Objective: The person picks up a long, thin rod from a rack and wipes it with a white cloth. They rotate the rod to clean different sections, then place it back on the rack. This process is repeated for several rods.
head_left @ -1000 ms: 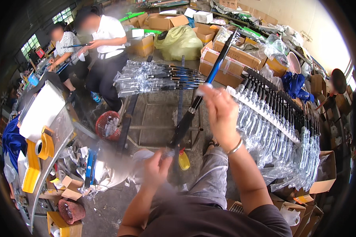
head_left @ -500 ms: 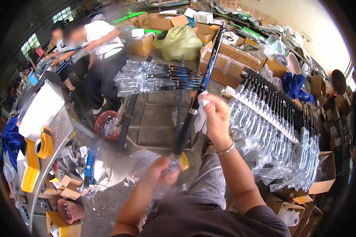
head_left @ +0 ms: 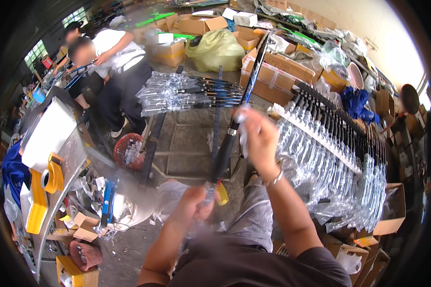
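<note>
A long fishing rod (head_left: pixel 223 155), with a black grip and a glossy black-and-blue upper part, slants up and away in front of me. My left hand (head_left: pixel 199 201) is closed around its lower end, where clear plastic wrap shows. Higher up, just above the grip, my right hand (head_left: pixel 261 138) is closed on a white cloth (head_left: pixel 244 141) at the rod's side. Motion blurs that hand, and the cloth's contact with the shaft is partly hidden by the fingers. Beyond the rod, a bundle of plastic-wrapped rods (head_left: pixel 187 93) lies across a metal frame (head_left: pixel 177 155).
Many wrapped rods lean in a row on a white rack (head_left: pixel 321 141) at right. Cardboard boxes (head_left: pixel 273 71) and a yellow-green sack (head_left: pixel 215 50) stand behind. At left are a red basket (head_left: pixel 121 148), a table with tape rolls (head_left: pixel 52 179), and two co-workers (head_left: pixel 117 50).
My right hand and the cloth have shifted slightly along the rod, and the hand is more blurred. The rod has tilted a little. The nearer co-worker has bent lower toward the left.
</note>
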Demonstrator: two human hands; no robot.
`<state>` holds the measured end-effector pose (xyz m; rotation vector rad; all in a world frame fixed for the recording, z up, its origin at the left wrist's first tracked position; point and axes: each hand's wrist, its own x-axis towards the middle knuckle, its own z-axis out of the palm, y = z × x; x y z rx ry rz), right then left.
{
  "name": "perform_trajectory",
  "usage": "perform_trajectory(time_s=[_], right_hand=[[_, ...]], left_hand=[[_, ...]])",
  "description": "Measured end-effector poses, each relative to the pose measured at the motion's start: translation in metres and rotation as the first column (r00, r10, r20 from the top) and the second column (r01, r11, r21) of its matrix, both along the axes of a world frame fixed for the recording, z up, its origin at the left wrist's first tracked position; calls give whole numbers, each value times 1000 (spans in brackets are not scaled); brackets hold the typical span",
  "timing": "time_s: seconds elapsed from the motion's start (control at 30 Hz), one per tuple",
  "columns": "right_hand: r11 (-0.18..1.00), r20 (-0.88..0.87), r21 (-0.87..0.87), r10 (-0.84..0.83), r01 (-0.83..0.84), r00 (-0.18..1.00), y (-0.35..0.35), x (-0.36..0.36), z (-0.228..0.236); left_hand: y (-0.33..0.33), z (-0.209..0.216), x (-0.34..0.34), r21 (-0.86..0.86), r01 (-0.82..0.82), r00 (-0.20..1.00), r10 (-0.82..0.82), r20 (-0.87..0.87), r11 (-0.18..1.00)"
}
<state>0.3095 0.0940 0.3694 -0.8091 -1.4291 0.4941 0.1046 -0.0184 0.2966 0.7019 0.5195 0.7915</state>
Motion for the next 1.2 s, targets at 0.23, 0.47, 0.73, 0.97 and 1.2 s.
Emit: perform_trajectory(time_s=[0.23, 0.47, 0.73, 0.97, 1.2], right_hand=[[823, 396, 480, -512, 303, 762, 29, 23, 44], [823, 635, 526, -548, 215, 544, 21, 24, 11], [867, 607, 465, -460, 180, 648, 13, 10, 12], [958, 499, 286, -164, 17, 851, -11, -18, 8], [953, 717, 236, -39, -189, 696, -56, -26, -21]], left_hand=[[-9, -5, 4, 625, -185, 604, 590, -536, 758], [-7, 10, 9, 866, -118, 253, 858, -446, 485], [-7, 20, 16, 856, -133, 249, 853, -459, 500], [2, 19, 24, 779, -225, 339, 797, -500, 585], [8, 4, 25, 580, -366, 531, 675, -512, 728]])
